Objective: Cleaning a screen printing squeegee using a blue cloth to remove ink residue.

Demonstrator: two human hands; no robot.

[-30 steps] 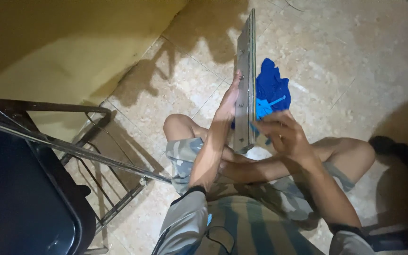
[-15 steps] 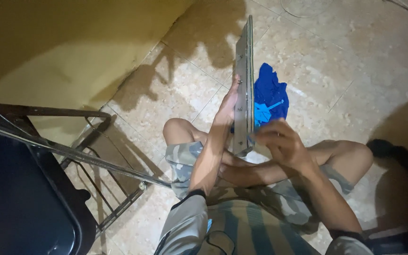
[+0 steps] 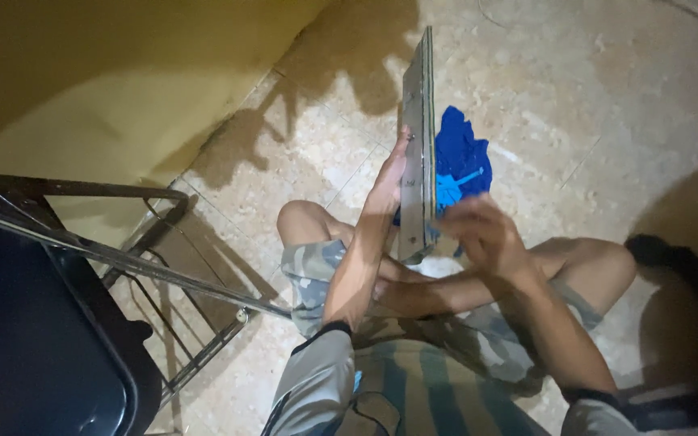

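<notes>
grey board (image 3: 418, 145) stands on edge, left hand (image 3: 389, 173) steadying it.

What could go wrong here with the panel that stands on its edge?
The flat panel stands upright on its edge, and only the left hand steadies it; it may tip onto the bare legs. The right hand is blurred close to the panel's edge, so fingers might get scraped. The blue cloth lies behind it.

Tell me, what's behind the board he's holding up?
A blue cloth lies on the floor behind the board. Part of it is hidden by the board and the right hand.
</notes>
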